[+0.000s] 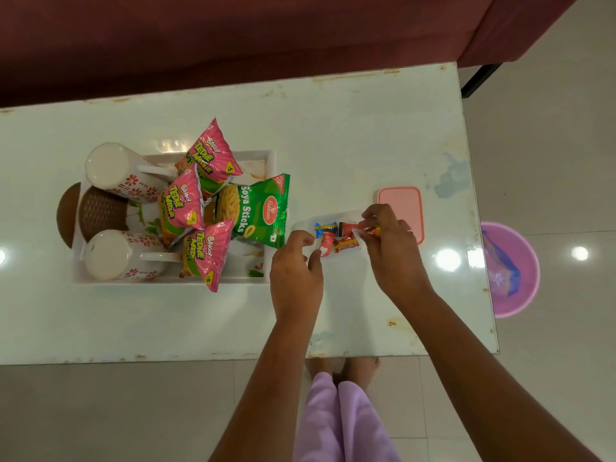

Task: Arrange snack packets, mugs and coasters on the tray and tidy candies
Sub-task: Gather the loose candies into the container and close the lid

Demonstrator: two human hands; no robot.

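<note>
A white tray (pixel 270 161) on the table holds two floral mugs (pixel 115 171) (pixel 113 255) lying on their sides, brown coasters (pixel 100 213), three pink Bingo packets (pixel 213 155) and a green Soya Sticks packet (pixel 263 211). To its right a small clear container (pixel 346 216) holds several wrapped candies (pixel 333 236), red and blue. My right hand (pixel 393 248) pinches a red-orange candy (pixel 371 231) over the container's right side. At the container's left edge my left hand (pixel 296 271) has its fingers curled and apart, holding nothing that I can see.
A pink lid (pixel 405 208) lies flat just beyond my right hand. A pink bin (pixel 513 271) with a blue wrapper stands on the floor past the table's right edge. A maroon sofa (pixel 233 38) runs along the far side.
</note>
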